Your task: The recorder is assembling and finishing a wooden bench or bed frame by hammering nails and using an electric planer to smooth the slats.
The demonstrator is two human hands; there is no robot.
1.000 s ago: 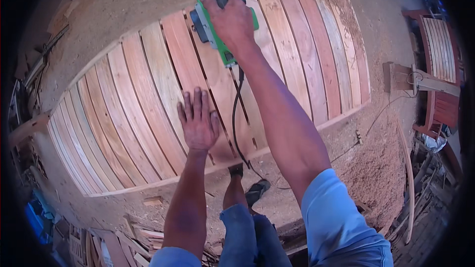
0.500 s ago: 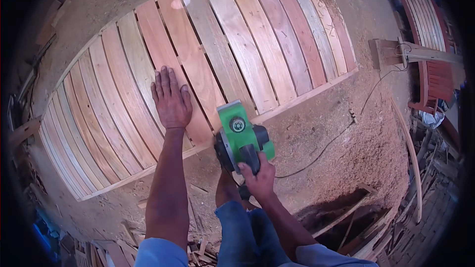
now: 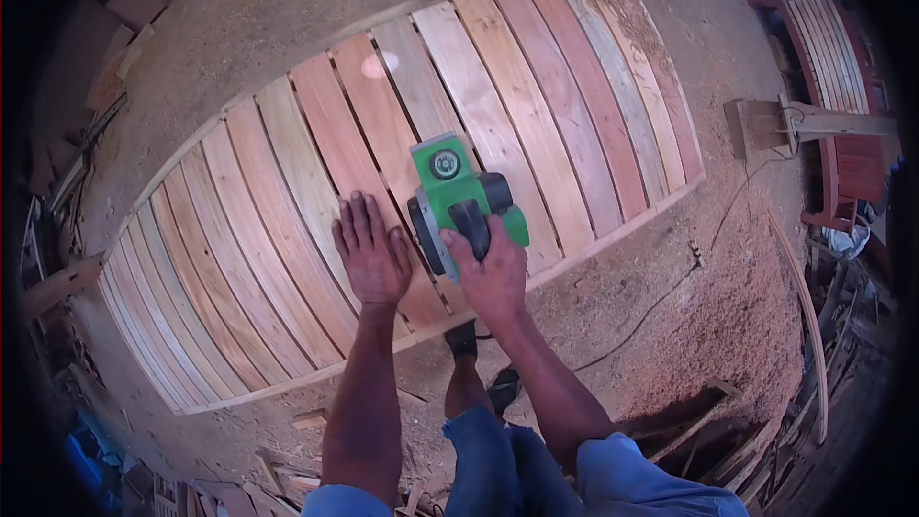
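A long slatted wooden panel (image 3: 244,249) lies across the view, its slats of mixed reddish, tan and grey wood with narrow gaps between them. My right hand (image 3: 488,268) is closed round the black handle of a green electric planer (image 3: 444,193). The planer rests on the slats near the middle of the panel, and its underside is hidden. Just left of it, my left hand (image 3: 375,257) lies flat on the slats with its fingers stretched forward, holding nothing.
A power cord (image 3: 637,321) runs over the ground on the right, beside heaped wood shavings (image 3: 713,349). A wooden post (image 3: 814,113) and a slatted bench (image 3: 828,67) stand at far right. Scrap wood (image 3: 134,0) lies at upper left. Shavings cover the panel's far right corner.
The planer has moved forward from the panel's near edge onto the slats, with my right hand on it. My left hand has shifted nearer to it. The whole view has shifted slightly.
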